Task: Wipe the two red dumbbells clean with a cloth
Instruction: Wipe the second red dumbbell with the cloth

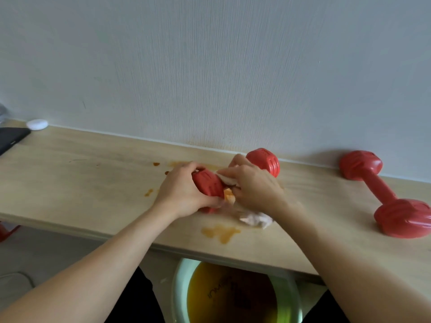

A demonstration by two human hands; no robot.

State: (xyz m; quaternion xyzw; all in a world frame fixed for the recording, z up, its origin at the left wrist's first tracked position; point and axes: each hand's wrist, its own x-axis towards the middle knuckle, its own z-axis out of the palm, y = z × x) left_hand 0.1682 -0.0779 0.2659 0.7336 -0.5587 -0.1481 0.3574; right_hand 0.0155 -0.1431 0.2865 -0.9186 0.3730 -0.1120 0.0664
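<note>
One red dumbbell lies across the middle of the light wooden shelf, its far head near the wall. My left hand grips its near head. My right hand presses a whitish cloth, stained orange, around the dumbbell's handle, which is hidden. The cloth's loose end trails on the shelf below my right wrist. A second red dumbbell rests untouched at the right, one head by the wall and the other toward the front edge.
Orange stains mark the shelf near its front edge and left of my hands. A pale green basin with orange liquid stands below the shelf. A dark flat device and a white round object lie far left.
</note>
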